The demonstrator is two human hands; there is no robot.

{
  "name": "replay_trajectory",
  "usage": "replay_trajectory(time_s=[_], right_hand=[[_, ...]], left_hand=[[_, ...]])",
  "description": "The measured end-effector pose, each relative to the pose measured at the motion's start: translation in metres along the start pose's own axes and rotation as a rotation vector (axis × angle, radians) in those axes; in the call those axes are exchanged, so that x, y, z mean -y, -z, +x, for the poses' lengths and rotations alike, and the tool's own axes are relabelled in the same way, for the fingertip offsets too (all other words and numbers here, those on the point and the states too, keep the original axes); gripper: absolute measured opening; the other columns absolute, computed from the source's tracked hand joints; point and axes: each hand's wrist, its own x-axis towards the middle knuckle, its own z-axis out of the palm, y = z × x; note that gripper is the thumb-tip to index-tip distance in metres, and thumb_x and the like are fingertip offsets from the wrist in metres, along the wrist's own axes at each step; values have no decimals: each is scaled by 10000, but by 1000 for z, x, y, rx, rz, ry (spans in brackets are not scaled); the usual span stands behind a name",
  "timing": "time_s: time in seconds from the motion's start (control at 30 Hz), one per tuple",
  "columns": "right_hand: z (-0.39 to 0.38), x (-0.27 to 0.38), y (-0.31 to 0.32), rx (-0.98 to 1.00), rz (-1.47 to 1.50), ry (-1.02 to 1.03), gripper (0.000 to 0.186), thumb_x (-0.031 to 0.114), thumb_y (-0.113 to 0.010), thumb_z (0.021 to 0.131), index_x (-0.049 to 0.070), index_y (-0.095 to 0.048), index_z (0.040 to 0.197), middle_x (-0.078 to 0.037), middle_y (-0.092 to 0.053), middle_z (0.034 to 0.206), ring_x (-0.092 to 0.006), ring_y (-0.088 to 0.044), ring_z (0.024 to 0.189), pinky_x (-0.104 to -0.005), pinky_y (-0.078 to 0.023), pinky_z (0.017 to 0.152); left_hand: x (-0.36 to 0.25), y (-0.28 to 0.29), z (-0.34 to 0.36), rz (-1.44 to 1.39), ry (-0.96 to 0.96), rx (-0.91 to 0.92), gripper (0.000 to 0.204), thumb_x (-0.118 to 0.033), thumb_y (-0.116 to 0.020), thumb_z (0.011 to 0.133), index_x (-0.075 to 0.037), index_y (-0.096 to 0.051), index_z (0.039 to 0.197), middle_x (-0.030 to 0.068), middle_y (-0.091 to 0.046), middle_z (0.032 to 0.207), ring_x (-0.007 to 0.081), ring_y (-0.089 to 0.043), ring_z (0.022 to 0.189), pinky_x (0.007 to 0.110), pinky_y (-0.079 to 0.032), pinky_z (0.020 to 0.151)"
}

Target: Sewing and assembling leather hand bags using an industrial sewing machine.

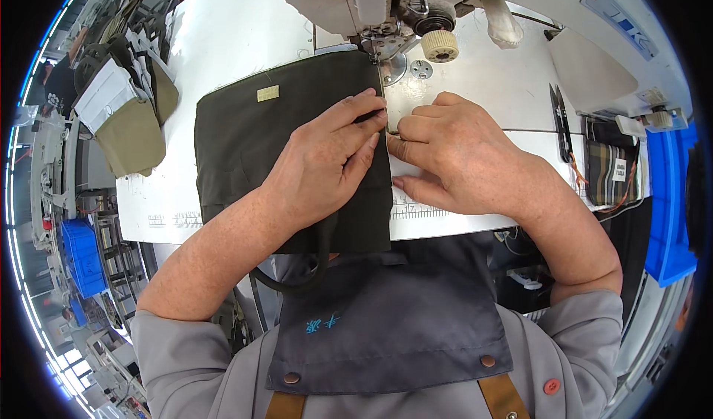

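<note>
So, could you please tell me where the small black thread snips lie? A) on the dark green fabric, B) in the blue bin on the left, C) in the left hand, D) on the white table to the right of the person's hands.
D: the black thread snips lie on the white table, right of the right hand, clear of the dark green fabric.
</note>
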Motion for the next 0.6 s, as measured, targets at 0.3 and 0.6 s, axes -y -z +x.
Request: replay_trajectory(time_s=[0.3, 0.6], right_hand=[[-7, -9, 3, -26, 39, 9, 283, 221, -793, 786, 55, -737, 1007, -47, -632, 871, -240, -656, 855, -397, -491, 762], [-4, -7, -5, -217, -12, -33, 216, 166, -781, 764, 99, -739, 965, -32, -611, 876, -238, -644, 786, -399, -500, 684]], left_hand=[[-4, 5, 0, 191, -23, 51, 322, -101, -657, 967, -24, -699, 1277, 165, -574, 1442, 369, -522, 1396, 562, -380, 1182], [-4, 6, -6, 262, -20, 83, 455, -275, -761, 914, -46, -683, 1299, 147, -567, 1480, 361, -524, 1402, 592, -364, 1184]])
